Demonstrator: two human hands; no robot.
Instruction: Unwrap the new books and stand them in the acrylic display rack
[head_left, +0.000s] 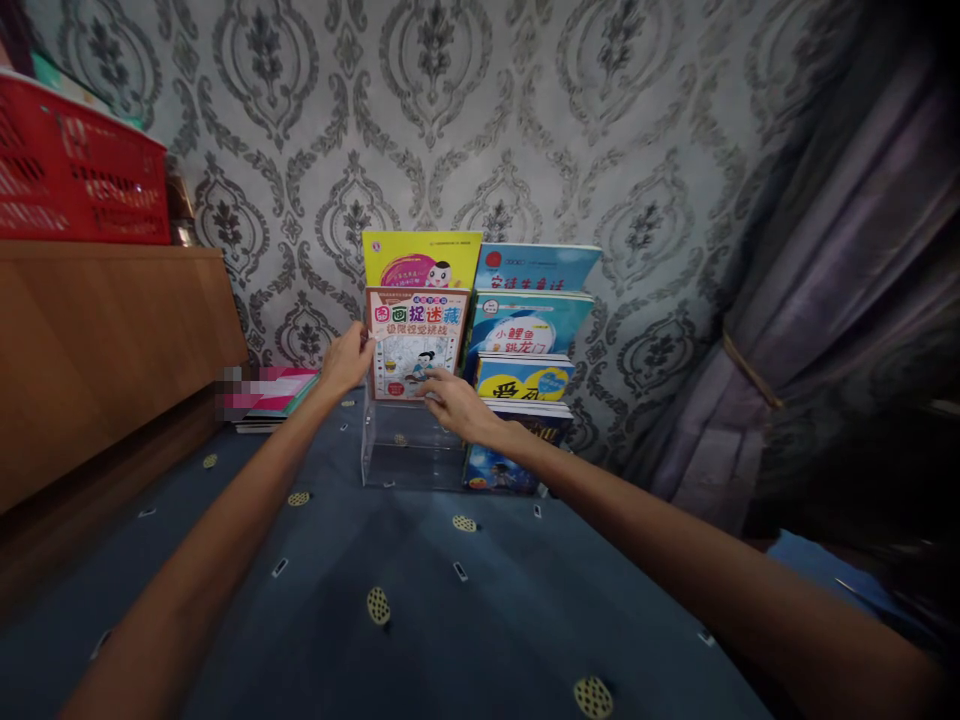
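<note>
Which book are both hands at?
The brown-bordered book, in front of the yellow one: left hand at its left edge, right hand at its lower cover. No other book has both.

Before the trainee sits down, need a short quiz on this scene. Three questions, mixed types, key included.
1. True or false: the left hand is at the left edge of the brown-edged book.
2. Which rises directly behind the brown-edged book in the clear rack?
A) a red-covered book
B) a yellow book
C) a folded towel
3. What does the red basket stand on?

Key:
1. True.
2. B, the yellow book.
3. The wooden cabinet.
</note>
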